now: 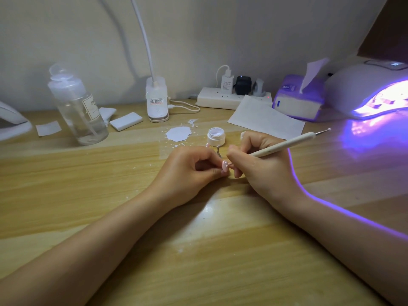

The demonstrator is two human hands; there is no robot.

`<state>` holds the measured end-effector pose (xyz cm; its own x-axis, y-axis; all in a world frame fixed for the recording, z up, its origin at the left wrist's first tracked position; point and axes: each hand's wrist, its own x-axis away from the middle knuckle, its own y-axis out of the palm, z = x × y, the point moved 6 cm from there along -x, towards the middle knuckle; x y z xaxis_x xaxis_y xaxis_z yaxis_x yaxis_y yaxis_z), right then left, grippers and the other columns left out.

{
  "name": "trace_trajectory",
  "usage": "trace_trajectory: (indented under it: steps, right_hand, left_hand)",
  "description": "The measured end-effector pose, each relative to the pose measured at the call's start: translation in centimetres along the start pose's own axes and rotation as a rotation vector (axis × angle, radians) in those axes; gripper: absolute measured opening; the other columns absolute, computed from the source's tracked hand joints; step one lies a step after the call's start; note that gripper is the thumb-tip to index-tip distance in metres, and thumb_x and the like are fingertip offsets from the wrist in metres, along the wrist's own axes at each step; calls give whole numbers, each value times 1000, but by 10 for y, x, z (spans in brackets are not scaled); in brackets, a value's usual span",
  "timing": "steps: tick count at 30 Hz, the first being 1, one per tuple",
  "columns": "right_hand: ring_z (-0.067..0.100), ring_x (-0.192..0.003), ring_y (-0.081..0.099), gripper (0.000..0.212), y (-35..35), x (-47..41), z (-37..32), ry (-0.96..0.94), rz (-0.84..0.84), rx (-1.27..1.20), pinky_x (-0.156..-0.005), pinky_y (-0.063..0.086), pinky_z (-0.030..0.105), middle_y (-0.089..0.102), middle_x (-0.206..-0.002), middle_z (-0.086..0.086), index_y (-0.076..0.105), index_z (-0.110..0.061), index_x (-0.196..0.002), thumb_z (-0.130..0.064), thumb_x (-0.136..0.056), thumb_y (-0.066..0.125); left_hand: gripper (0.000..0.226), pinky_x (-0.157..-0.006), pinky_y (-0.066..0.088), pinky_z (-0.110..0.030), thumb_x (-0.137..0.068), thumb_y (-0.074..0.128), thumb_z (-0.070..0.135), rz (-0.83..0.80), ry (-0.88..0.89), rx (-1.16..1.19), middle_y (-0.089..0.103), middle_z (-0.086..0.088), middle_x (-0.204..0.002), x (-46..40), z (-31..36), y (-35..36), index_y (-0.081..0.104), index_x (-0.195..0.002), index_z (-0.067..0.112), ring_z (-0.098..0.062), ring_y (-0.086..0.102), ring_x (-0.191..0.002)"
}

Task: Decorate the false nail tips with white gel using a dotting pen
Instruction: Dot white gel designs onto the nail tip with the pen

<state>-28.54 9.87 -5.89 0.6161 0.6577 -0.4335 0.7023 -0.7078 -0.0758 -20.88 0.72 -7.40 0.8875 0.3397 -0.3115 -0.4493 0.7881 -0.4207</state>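
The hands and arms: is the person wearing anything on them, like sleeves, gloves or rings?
No. The left hand and the right hand are bare, with no gloves, rings or watch showing. Both forearms are bare too, with no sleeves in view. A thin line of purple light runs along the edge of the right forearm.

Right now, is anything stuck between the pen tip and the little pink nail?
Nothing visible. The right hand holds the dotting pen, its tip right at the pink nail tip pinched by the left hand.
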Motion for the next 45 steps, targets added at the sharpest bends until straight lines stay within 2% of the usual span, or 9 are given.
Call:
trace_trajectory:
  steps: [4, 8, 13, 24, 37, 42, 45]
  right_hand:
    - [2, -39, 45, 39, 1, 1, 0, 5, -14, -1, -47, 38, 10, 50, -36, -9, 42, -10, -47, 9, -78, 56]
    - [2, -38, 43, 41, 0, 0, 1, 9, 1, -4, -45, 37, 10, 48, -35, -9, 42, -14, -44, 10, -75, 57]
    - [1, -39, 46, 39, 1, 1, 0, 4, -18, -1, -47, 38, 9, 50, -35, -9, 42, -8, -48, 9, -79, 56]
    - [3, -40, 46, 39, 2, 1, 0, 7, -19, 2, -47, 38, 9, 51, -36, -9, 43, -8, -47, 8, -79, 57]
    - [0, -38, 45, 38, 1, 1, 0, 5, -6, 5, -46, 37, 9, 50, -35, -10, 41, -8, -47, 11, -77, 56]
    - [5, -41, 46, 37, 2, 1, 0, 8, -15, -6, -48, 41, 12, 51, -36, -9, 41, -7, -49, 9, -79, 56]
    - [1, -38, 45, 38, 2, 1, 0, 8, -18, -6, -46, 38, 9, 50, -35, -9, 41, -8, -48, 11, -78, 55]
  left_hand:
    - [21, -68, 48, -10, -75, 70, 3, 3, -10, 1, 70, 7, -73, 0, -1, 0, 65, -69, 23, 2, 65, -70]
    - [18, -69, 49, -11, -76, 70, 3, 1, -14, 0, 71, 3, -76, 0, -1, 0, 66, -70, 20, -1, 66, -71]
    - [17, -63, 43, -6, -75, 70, 3, -7, -7, -10, 69, 8, -72, 1, 1, 0, 66, -70, 18, 7, 62, -65]
    - [19, -63, 44, -6, -75, 70, 3, -4, -1, -25, 69, 9, -71, 0, 1, 0, 66, -70, 20, 8, 62, -65]
    - [19, -69, 48, -10, -75, 70, 3, 8, -1, -15, 71, 5, -75, 0, 0, 0, 66, -70, 21, 2, 65, -70]
    - [22, -69, 50, -12, -75, 71, 3, 13, -3, -17, 70, 9, -72, 1, -1, -1, 66, -69, 24, 2, 65, -69]
    - [20, -69, 50, -11, -75, 70, 2, 8, -1, -13, 71, 4, -74, 0, -1, 0, 66, -70, 21, 1, 65, -70]
